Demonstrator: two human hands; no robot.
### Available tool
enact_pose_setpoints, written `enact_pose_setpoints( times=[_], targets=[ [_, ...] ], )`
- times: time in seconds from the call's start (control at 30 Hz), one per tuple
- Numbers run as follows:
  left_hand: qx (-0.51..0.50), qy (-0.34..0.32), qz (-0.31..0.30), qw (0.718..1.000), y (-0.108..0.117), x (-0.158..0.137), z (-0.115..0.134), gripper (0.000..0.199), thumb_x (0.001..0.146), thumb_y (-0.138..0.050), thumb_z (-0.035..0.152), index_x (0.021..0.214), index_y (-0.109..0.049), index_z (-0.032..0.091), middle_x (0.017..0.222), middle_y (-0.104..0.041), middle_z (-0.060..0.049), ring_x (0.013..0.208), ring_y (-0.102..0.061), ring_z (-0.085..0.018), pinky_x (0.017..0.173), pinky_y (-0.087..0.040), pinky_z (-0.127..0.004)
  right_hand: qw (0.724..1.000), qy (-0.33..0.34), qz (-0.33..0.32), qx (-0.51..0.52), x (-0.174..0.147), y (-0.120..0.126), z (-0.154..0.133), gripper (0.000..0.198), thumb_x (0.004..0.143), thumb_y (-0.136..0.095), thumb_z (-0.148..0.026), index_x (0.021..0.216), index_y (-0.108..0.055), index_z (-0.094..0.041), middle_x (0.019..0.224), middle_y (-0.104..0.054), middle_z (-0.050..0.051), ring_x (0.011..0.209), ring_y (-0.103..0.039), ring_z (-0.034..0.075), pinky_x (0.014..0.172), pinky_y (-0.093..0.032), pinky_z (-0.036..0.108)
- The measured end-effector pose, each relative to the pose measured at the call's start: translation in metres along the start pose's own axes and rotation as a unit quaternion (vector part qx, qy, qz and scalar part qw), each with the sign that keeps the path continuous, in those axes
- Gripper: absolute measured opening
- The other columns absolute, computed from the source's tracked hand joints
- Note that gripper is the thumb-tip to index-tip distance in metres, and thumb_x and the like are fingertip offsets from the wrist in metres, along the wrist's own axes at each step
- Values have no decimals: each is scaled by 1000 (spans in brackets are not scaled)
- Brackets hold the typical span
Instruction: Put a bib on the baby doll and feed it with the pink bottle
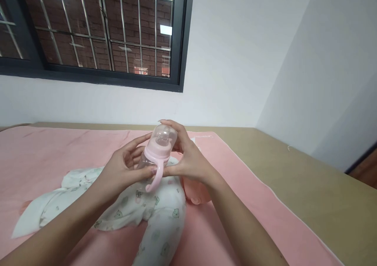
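Observation:
Between both hands I hold a baby bottle (158,150) with a clear dome cap, a pink collar and a pink handle. My left hand (131,160) is wrapped round the lower body, its thumb near the handle. My right hand (182,152) grips the other side, fingers at the cap and thumb by the handle. The bottle tilts slightly to the right. Below it lies a baby doll (156,203) in a white printed outfit, its head partly hidden behind my right wrist.
A pink mat (53,152) lies under the doll on a tan surface (282,175). Behind stands a white wall (229,62) with a dark-framed, barred window (179,42) at the upper left.

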State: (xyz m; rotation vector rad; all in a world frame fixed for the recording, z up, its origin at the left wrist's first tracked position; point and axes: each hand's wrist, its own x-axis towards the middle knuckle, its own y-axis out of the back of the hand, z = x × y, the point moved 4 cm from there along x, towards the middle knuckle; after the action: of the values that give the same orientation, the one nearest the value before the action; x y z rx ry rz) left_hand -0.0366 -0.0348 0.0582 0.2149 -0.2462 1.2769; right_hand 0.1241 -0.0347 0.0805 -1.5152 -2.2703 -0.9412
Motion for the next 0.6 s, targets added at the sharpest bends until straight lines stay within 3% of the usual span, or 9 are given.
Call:
enact_pose_setpoints(
  times=[0.07, 0.23, 0.33, 0.43, 0.5, 0.6],
  targets=[
    [-14, 0, -1, 1000, 0, -1, 2, 97, 59, -89, 43, 144, -48, 25, 127, -66, -13, 113, -64, -35, 88, -57, -40, 1000, 9, 24, -8, 0, 0, -1, 97, 63, -88, -41, 143, -35, -39, 138, -50, 4, 120, -58, 22, 108, -46, 44],
    [10, -16, 10, 1000, 9, -4, 7, 74, 79, -75, 52, 143, -46, 28, 128, -65, -11, 118, -62, -32, 95, -53, -39, 996, 12, 89, -22, 2, 11, 6, 107, 61, -88, -48, 148, -25, -40, 140, -45, 5, 119, -56, 23, 103, -50, 42],
    [73, -81, 36, 993, 16, -6, 12, 64, 83, -73, 46, 139, -47, 29, 127, -65, -7, 125, -56, -29, 103, -47, -40, 987, 4, 159, -25, 4, 33, 13, 114, 62, -86, -50, 151, -16, -40, 142, -43, 7, 115, -59, 23, 96, -54, 39],
    [134, -126, 28, 983, 8, -13, 15, 43, 88, -67, 41, 129, -57, 31, 120, -68, -4, 121, -58, -27, 106, -44, -40, 970, -11, 239, -35, 1, 65, 25, 117, 62, -84, -47, 153, -11, -39, 143, -44, 9, 108, -62, 23, 90, -56, 40],
    [176, -148, -12, 973, -9, -25, 13, 25, 89, -63, 38, 113, -68, 32, 110, -71, -3, 110, -64, -28, 98, -48, -39, 954, -29, 293, -60, -3, 88, 38, 115, 63, -82, -42, 153, -12, -38, 142, -46, 10, 102, -63, 22, 88, -56, 40],
    [227, -158, -172, 945, -57, -61, -5, 15, 87, -63, 35, 95, -75, 36, 88, -73, -3, 85, -67, -29, 82, -54, -43, 916, -78, 370, -134, -15, 120, 60, 106, 61, -79, -34, 152, -24, -33, 132, -55, 10, 90, -64, 20, 84, -55, 39]
  ],
)
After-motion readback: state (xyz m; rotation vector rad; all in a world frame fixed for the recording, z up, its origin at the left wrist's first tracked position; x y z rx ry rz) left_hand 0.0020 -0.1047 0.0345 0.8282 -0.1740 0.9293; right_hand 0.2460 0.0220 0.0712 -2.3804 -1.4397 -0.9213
